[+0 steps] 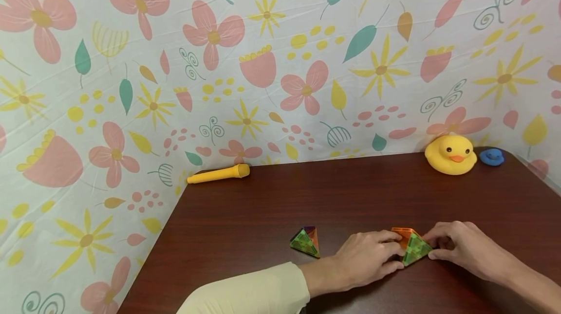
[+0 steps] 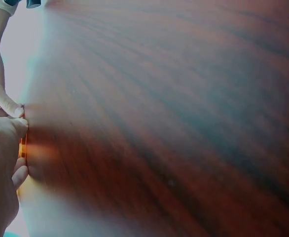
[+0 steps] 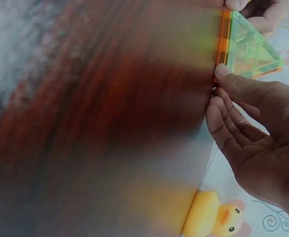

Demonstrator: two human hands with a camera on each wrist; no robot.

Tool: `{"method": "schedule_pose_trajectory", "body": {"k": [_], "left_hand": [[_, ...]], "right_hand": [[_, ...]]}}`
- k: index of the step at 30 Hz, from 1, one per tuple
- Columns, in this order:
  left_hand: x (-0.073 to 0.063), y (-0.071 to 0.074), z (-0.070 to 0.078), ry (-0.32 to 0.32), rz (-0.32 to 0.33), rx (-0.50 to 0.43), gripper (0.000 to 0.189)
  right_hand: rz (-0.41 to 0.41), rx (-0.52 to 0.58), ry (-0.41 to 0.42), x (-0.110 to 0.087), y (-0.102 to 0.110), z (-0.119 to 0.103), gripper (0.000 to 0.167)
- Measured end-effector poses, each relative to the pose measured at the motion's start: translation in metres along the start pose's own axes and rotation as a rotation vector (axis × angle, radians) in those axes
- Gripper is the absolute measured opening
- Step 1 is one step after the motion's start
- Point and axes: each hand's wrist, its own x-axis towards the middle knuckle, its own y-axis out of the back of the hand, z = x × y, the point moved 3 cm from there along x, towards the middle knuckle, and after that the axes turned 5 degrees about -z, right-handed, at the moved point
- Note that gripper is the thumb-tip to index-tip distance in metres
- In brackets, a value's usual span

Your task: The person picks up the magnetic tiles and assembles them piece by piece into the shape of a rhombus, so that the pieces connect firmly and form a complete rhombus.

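only the head view takes in the smaller tile piece (image 1: 303, 242) at nine o'clock from the tile shape (image 1: 416, 249), the yellow microphone (image 1: 218, 174) at ten and the blue duck (image 1: 492, 157); the yellow duck (image 1: 451, 156), at one o'clock, also shows in the right wrist view. that view reveals an orange edge (image 3: 225, 44) against the bench (image 1: 245, 212); the left wrist view gives just an orange sliver. the tile shape sits on the bench, see-through, angular, green and orange. the left hand (image 1: 370, 258) has its grip around the nine o'clock side; the right hand (image 1: 466, 248) pinches the three o'clock corner.
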Motion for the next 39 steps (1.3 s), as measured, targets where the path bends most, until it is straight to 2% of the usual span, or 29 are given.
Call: {"method": "schedule_pose_trajectory", "body": {"k": [3,7,17,28,39], "left_hand": [[-0.0001,0.0005,0.0006,0.007,0.003,0.011,0.026],[-0.0002,0.0007,0.0003,0.009,0.006,0.006,0.025],[0.0013,0.0017,0.0,0.006,0.023,0.0,0.024],[0.0009,0.0021,0.0001,-0.003,0.022,-0.01,0.025],[0.003,0.001,-0.0007,-0.004,-0.005,0.007,0.026]], "right_hand": [[-0.017,0.0,-0.043,0.0003,0.002,0.0,0.017],[-0.021,-0.001,-0.057,0.0011,0.0033,-0.0007,0.017],[0.007,-0.013,-0.043,0.0003,0.0033,-0.001,0.017],[-0.01,-0.001,-0.033,-0.0013,0.004,0.0032,0.016],[0.023,-0.062,0.039,-0.0005,0.0054,0.0046,0.019]]}}
